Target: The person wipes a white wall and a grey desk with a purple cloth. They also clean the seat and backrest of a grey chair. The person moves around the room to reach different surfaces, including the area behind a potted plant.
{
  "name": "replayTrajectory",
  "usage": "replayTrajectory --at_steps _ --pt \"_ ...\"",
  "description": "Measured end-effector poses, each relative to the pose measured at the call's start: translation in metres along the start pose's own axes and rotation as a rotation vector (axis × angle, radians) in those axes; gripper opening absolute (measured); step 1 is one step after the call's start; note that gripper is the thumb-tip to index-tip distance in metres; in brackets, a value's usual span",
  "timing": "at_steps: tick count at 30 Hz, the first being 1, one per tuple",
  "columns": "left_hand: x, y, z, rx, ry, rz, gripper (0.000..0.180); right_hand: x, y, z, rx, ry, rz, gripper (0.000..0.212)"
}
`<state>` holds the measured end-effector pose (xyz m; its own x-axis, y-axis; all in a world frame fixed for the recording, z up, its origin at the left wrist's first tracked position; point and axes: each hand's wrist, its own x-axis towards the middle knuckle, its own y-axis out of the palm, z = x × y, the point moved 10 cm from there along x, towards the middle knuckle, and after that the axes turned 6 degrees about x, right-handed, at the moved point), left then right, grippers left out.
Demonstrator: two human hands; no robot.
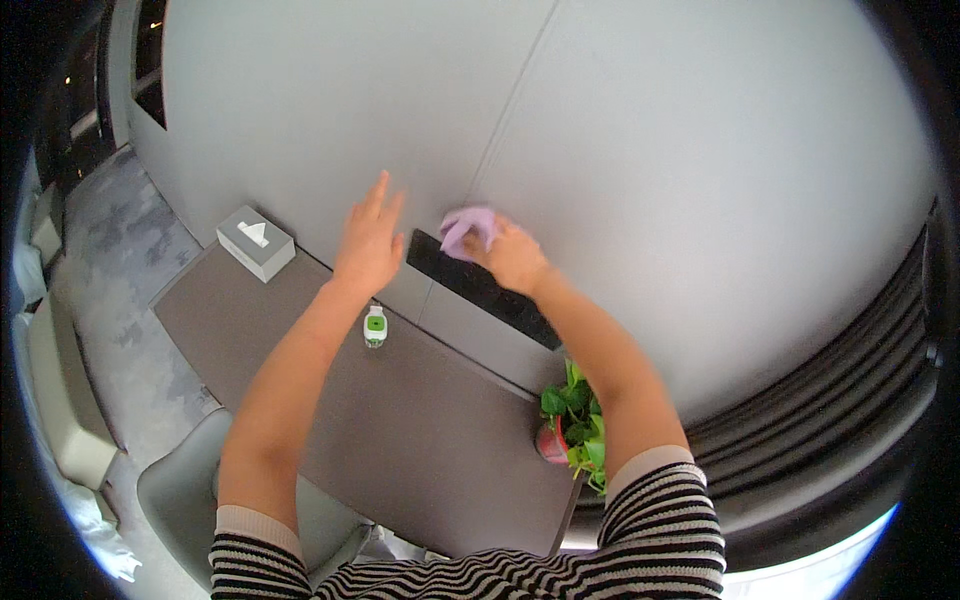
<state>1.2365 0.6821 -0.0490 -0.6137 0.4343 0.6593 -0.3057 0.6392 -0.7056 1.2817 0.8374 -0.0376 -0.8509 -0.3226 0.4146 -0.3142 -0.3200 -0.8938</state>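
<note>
My right hand (512, 258) is closed on a crumpled light purple cloth (464, 222), in front of the grey wall. Both are at the upper edge of a long dark panel (485, 292) on the wall behind the desk. My left hand (368, 245) is raised to the left of the cloth with its fingers stretched out, slightly smeared, and nothing in it. Below that hand, a small white and green bottle (375, 327) is on the brown desk (420, 430). Whether the cloth touches the wall or the panel I cannot tell.
A grey tissue box (257, 243) sits at the desk's far left corner. To the right, partly behind my right arm, stands a green plant in a red pot (551, 441). A grey chair (180, 480) is at the near left, and dark curtains (800, 430) hang at the right.
</note>
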Motion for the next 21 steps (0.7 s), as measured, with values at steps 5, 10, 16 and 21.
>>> replayTrajectory --at_steps 5,10,16,21 --pt "0.002 -0.012 -0.04 -0.064 0.079 -0.028 0.052 -0.045 -0.21 -0.001 -0.499 -0.172 -0.423 0.032" --pt "0.016 -0.005 -0.117 -0.113 0.246 -0.064 0.056 -0.174 -0.441 0.011 -1.195 -0.121 -0.896 0.049" --pt "0.037 0.002 -0.26 -0.106 0.488 -0.151 0.061 -0.271 -0.403 -0.009 -1.167 -0.109 -0.91 0.044" --pt "0.027 0.036 -0.392 -0.007 0.653 -0.123 0.065 -0.379 -0.143 -0.125 -0.358 0.42 -0.049 0.052"
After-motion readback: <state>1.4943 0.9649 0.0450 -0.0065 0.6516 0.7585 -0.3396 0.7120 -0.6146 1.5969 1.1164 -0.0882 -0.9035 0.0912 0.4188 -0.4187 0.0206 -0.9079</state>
